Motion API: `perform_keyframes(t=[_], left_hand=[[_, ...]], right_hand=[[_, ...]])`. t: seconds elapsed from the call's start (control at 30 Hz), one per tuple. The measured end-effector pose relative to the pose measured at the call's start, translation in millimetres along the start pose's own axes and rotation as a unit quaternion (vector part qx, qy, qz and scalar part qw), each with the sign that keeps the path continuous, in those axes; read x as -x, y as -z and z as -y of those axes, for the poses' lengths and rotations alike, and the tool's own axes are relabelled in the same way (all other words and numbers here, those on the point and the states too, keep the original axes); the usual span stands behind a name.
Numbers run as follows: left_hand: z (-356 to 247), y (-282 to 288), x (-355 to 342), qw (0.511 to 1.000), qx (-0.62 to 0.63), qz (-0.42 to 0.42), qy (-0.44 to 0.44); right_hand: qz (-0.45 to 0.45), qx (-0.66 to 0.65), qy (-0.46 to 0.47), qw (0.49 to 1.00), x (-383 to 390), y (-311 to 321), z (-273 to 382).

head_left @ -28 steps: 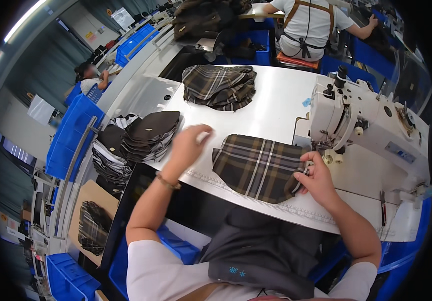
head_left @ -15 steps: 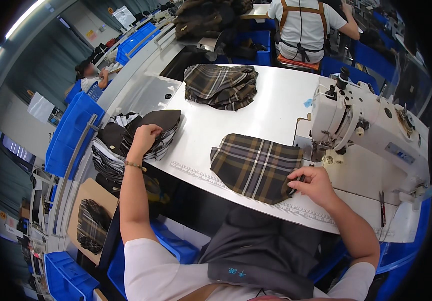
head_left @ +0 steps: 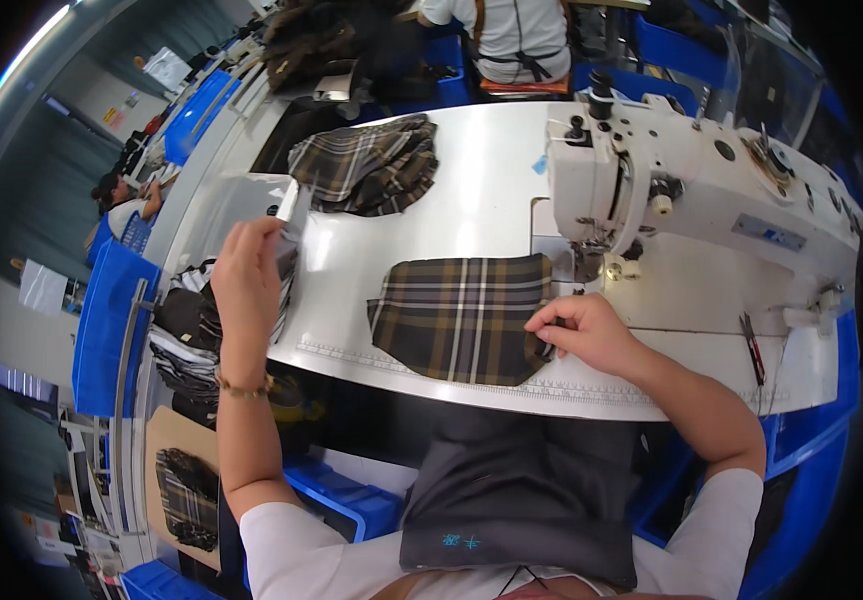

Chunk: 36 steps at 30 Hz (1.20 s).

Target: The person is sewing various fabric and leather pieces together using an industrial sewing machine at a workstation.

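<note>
A plaid fabric piece [head_left: 466, 325] in brown, black and white lies flat on the white sewing table, left of the sewing machine's needle area. At its right edge my right hand [head_left: 591, 332] is closed, thumb and fingertips pinching the cloth there. My left hand [head_left: 247, 285] is raised over a stack of dark and white-striped fabric pieces [head_left: 186, 320] on the left. Its fingers pinch a pale, blurred fabric piece [head_left: 293, 212], seen nearly edge-on. The left hand and forearm hide part of the stack.
The white sewing machine [head_left: 691, 190] stands at the right. A heap of plaid pieces [head_left: 366, 165] lies farther back on the table [head_left: 486, 150]. Snips [head_left: 752, 350] rest at the right. Blue bins [head_left: 111, 320] stand at the left. Another person [head_left: 519, 35] sits beyond the table.
My left hand has lifted off the stack, bringing a fabric piece up with it. My right hand stays at the plaid piece's edge. The whole view has shifted, so the table appears farther left.
</note>
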<state>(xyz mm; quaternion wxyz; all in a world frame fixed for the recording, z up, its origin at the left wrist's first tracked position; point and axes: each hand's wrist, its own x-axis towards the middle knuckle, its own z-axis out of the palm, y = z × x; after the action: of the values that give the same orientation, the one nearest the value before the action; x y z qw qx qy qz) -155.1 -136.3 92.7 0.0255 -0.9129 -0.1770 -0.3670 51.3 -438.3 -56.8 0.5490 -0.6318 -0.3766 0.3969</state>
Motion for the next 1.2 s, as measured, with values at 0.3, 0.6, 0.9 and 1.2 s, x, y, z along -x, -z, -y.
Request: perform_keyframes(t=[0.3,0.6,0.9,1.2], left_hand=[[-149.6,-72.2,54.4,0.892,0.253,0.268,-0.260],[-98.5,-90.8,-23.6,0.839,0.346,0.414,-0.067],[-93.9,-88.7,22.4,0.794,0.454,0.398,-0.067],[-68.5,-78.1,70.4,0.819,0.489,0.301,0.015]], right_hand=[[0.016,-0.009,-0.022,1.000,1.3,5.3,10.4],[0.069,0.073,0.159,0.982,4.1,15.7,6.5],[0.161,0.056,0.207,0.963,2.7,25.6,11.4],[0.168,0.043,0.169,0.970,6.5,27.0,19.9]])
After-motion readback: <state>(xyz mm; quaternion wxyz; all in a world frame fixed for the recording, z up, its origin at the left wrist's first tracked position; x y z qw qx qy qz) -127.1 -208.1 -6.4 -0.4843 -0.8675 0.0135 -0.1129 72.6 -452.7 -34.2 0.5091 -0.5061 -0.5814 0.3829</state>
